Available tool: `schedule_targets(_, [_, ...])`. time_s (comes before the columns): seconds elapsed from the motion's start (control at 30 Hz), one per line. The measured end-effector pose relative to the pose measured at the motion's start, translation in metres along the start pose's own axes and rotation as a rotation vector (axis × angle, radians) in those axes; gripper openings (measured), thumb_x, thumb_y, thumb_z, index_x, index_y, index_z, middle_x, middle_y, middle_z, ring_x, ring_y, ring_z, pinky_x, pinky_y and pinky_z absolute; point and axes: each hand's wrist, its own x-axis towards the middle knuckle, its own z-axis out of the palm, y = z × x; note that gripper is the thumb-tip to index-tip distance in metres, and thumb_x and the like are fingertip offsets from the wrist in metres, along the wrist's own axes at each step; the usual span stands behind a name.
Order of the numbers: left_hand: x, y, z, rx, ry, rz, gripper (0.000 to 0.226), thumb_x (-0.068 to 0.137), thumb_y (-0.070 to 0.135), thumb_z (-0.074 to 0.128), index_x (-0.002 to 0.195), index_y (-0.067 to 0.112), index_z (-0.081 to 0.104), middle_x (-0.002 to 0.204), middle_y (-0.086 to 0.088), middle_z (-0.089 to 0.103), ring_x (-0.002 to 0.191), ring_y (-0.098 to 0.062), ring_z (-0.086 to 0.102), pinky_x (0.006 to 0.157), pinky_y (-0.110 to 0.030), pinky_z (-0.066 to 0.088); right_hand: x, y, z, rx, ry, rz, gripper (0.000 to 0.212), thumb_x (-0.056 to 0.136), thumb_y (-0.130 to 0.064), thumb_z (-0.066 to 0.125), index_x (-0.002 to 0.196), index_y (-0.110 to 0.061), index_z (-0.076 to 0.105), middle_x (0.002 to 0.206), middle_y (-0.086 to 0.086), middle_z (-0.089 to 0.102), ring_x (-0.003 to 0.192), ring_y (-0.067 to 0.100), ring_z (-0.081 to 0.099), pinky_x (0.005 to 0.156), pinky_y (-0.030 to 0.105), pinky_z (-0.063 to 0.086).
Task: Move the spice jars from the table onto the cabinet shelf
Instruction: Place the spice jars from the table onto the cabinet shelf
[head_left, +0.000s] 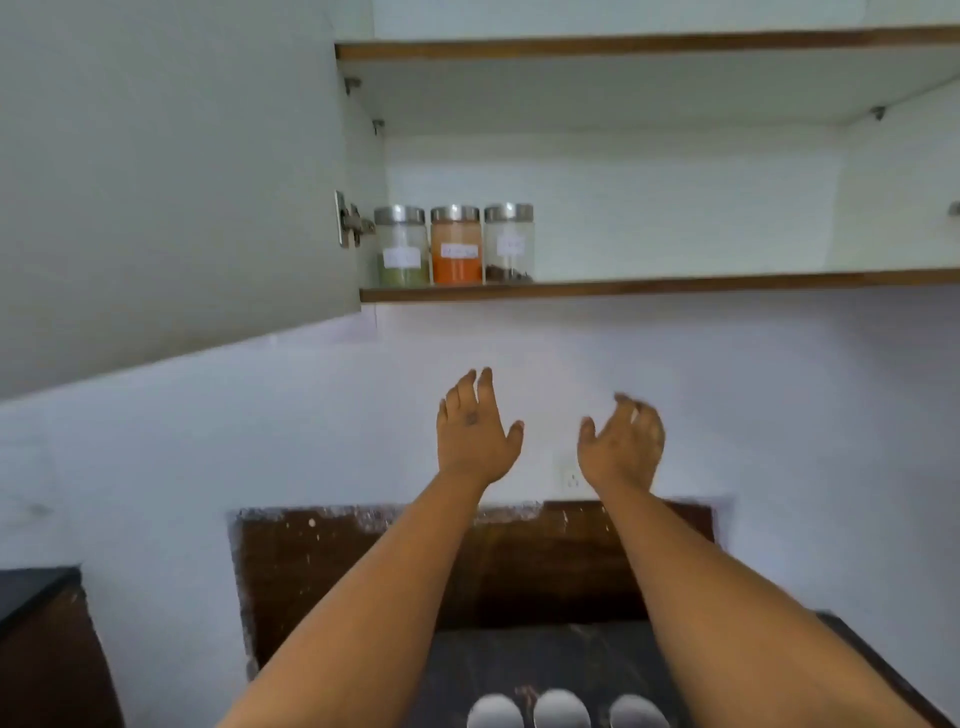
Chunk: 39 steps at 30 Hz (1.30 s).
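- While both arms are raised in front of the wall, the left hand is spread flat and the right hand loosely cupped; neither holds anything.
- Above and left of the hands, three spice jars stand in a row on the cabinet shelf: a green-spice jar, an orange-spice jar, a dark-spice jar.
- Below the wrists, three more jar lids show on the dark table.
- I'd bring a hand straight down, grip one jar round its body, and set it right of the row.
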Motion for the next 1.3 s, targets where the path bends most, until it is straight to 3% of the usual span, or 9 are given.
schedule_targets(0.1, [-0.06, -0.001, 0.039, -0.017, -0.224, -0.021, 0.084, 0.088, 0.05, 0.055, 0.152, 0.013, 0.013, 0.154, -0.013, 0.02, 0.138, -0.033, 0.026, 0.112, -0.043, 0.031, -0.082, 0.061, 0.024, -0.132, -0.154, 0.218, 0.055, 0.092, -0.037, 0.053, 0.14, -0.016, 0.038, 0.146, 0.016, 0.036, 0.139, 0.032, 0.028, 0.118, 0.049, 0.017])
schedule_targets(0.27, [-0.176, -0.02, 0.095, -0.114, -0.469, -0.129, 0.087, 0.083, 0.051, 0.062, 0.149, 0.014, 0.02, 0.146, -0.011, 0.03, 0.132, -0.032, 0.033, 0.103, -0.043, 0.041, -0.17, 0.12, 0.036, -0.198, -0.272, 0.139, 0.055, 0.087, -0.036, 0.062, 0.135, -0.015, 0.045, 0.141, 0.015, 0.04, 0.133, 0.035, 0.034, 0.113, 0.05, 0.025])
schedule_targets(0.5, [-0.295, -0.062, 0.143, -0.206, -0.801, -0.495, 0.088, 0.08, 0.044, 0.069, 0.147, 0.014, 0.021, 0.145, -0.012, 0.028, 0.134, -0.034, 0.029, 0.107, -0.049, 0.035, -0.241, 0.165, 0.052, -0.261, -0.471, 0.135, 0.056, 0.084, -0.028, 0.066, 0.134, -0.013, 0.046, 0.138, 0.016, 0.043, 0.128, 0.035, 0.039, 0.104, 0.044, 0.036])
schedule_targets(0.6, [-0.306, -0.067, 0.146, -0.199, -0.809, -0.525, 0.09, 0.08, 0.044, 0.07, 0.149, 0.015, 0.019, 0.147, -0.013, 0.027, 0.136, -0.035, 0.027, 0.108, -0.05, 0.034, -0.263, 0.167, 0.064, -0.297, -0.612, -0.025, 0.066, 0.081, -0.033, 0.069, 0.139, -0.014, 0.043, 0.146, 0.014, 0.041, 0.139, 0.032, 0.032, 0.114, 0.045, 0.029])
schedule_targets(0.83, [-0.31, -0.059, 0.152, -0.263, -0.74, -0.517, 0.083, 0.084, 0.04, 0.068, 0.148, 0.016, 0.021, 0.147, -0.011, 0.029, 0.136, -0.033, 0.03, 0.107, -0.049, 0.036, -0.252, 0.159, 0.104, -0.526, -0.895, -0.412, 0.091, 0.084, -0.055, 0.058, 0.155, -0.02, 0.013, 0.163, 0.012, 0.006, 0.15, 0.03, 0.002, 0.119, 0.048, 0.004])
schedule_targets(0.93, [-0.31, -0.056, 0.154, -0.293, -0.718, -0.499, 0.083, 0.083, 0.039, 0.069, 0.148, 0.016, 0.021, 0.146, -0.011, 0.03, 0.134, -0.031, 0.03, 0.106, -0.047, 0.037, -0.244, 0.157, 0.113, -0.599, -1.01, -0.323, 0.094, 0.081, -0.06, 0.06, 0.154, -0.023, 0.013, 0.161, 0.013, 0.013, 0.149, 0.035, 0.009, 0.119, 0.05, 0.008])
schedule_targets(1.03, [-0.312, -0.054, 0.155, -0.334, -0.701, -0.501, 0.084, 0.083, 0.038, 0.07, 0.148, 0.017, 0.021, 0.145, -0.012, 0.031, 0.134, -0.031, 0.03, 0.106, -0.047, 0.037, -0.248, 0.157, 0.112, -0.585, -0.995, -0.237, 0.079, 0.078, -0.058, 0.063, 0.142, -0.024, 0.034, 0.146, 0.011, 0.038, 0.134, 0.035, 0.036, 0.113, 0.048, 0.032])
schedule_targets(1.17, [-0.314, -0.054, 0.158, -0.409, -0.742, -0.489, 0.092, 0.076, 0.037, 0.077, 0.147, 0.016, 0.022, 0.142, -0.012, 0.03, 0.134, -0.032, 0.03, 0.106, -0.048, 0.038, -0.252, 0.154, 0.102, -0.51, -1.065, -0.143, 0.079, 0.077, -0.059, 0.067, 0.138, -0.017, 0.041, 0.136, 0.013, 0.04, 0.125, 0.032, 0.043, 0.103, 0.041, 0.042])
schedule_targets(1.3, [-0.312, -0.051, 0.161, -0.481, -0.824, -0.472, 0.108, 0.062, 0.044, 0.086, 0.144, 0.016, 0.022, 0.143, -0.008, 0.025, 0.133, -0.029, 0.034, 0.106, -0.046, 0.042, -0.22, 0.133, 0.08, -0.282, -0.937, 0.086, 0.061, 0.069, -0.064, 0.066, 0.108, -0.017, 0.065, 0.111, 0.008, 0.06, 0.098, 0.024, 0.06, 0.085, 0.036, 0.053])
